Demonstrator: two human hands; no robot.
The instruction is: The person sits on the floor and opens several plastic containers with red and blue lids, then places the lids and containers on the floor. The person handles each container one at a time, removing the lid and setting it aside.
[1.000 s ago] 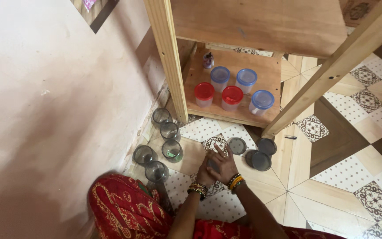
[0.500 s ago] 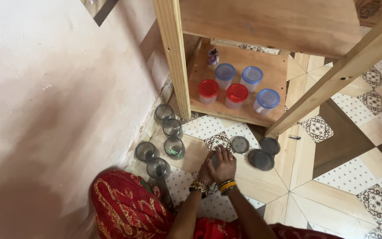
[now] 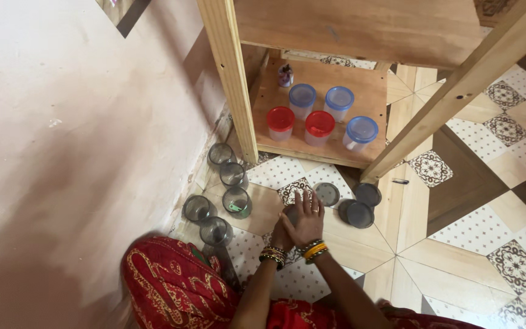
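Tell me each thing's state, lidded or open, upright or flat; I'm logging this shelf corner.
Red-lidded jars: lidded, upright on the low shelf.
Blue-lidded jars: lidded, upright on the shelf.
Grey tumblers: five, open, upright by the wall.
Grey lids: loose, flat on the floor.
Right hand: palm down over a grey jar.
Left hand: at that jar's side; grip hidden.

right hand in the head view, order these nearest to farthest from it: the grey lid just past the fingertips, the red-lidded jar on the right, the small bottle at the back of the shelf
From the right hand:
1. Grey lid, on the floor tile just beyond the fingertips.
2. Red-lidded jar, front row of the low wooden shelf.
3. Small bottle, back left corner of that shelf.
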